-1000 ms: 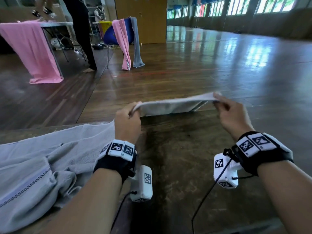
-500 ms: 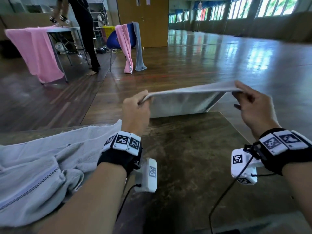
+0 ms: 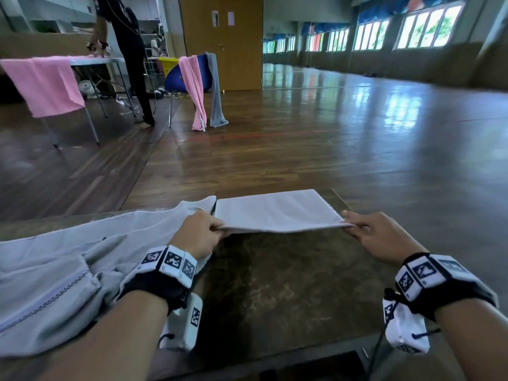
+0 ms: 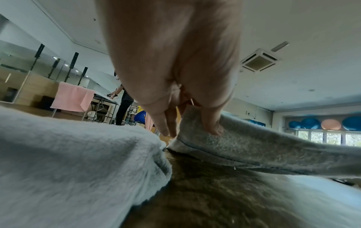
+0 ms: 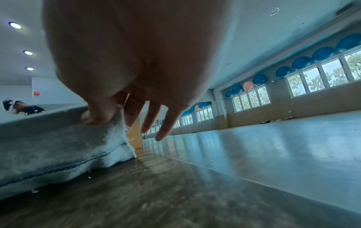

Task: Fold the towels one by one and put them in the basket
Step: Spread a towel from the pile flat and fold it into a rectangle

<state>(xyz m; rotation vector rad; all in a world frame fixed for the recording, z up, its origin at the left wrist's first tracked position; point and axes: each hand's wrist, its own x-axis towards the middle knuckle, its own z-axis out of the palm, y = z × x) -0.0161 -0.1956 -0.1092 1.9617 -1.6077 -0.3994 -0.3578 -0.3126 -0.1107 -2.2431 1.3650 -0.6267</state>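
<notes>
A light grey towel [image 3: 275, 211] lies spread over the far part of the dark table [image 3: 288, 284], its near edge lifted. My left hand [image 3: 202, 232] pinches its near left corner, and my right hand [image 3: 368, 231] pinches its near right corner. In the left wrist view the thumb and fingers [image 4: 212, 126] clamp the towel [image 4: 254, 148] just above the tabletop. In the right wrist view the thumb [image 5: 97, 117] presses on the towel [image 5: 58, 141], with the other fingers stretched out past its edge. No basket is in view.
A rumpled pile of grey towels [image 3: 60, 276] covers the table's left side, next to my left forearm. Beyond the far edge is wooden floor. Far off are a person [image 3: 129, 50] at a table with a pink towel [image 3: 46, 83] and a chair [image 3: 192, 78] draped with towels.
Both hands have come down and toward me with the towel. It hung in the air beyond the table edge before; now most of it lies flat on the table.
</notes>
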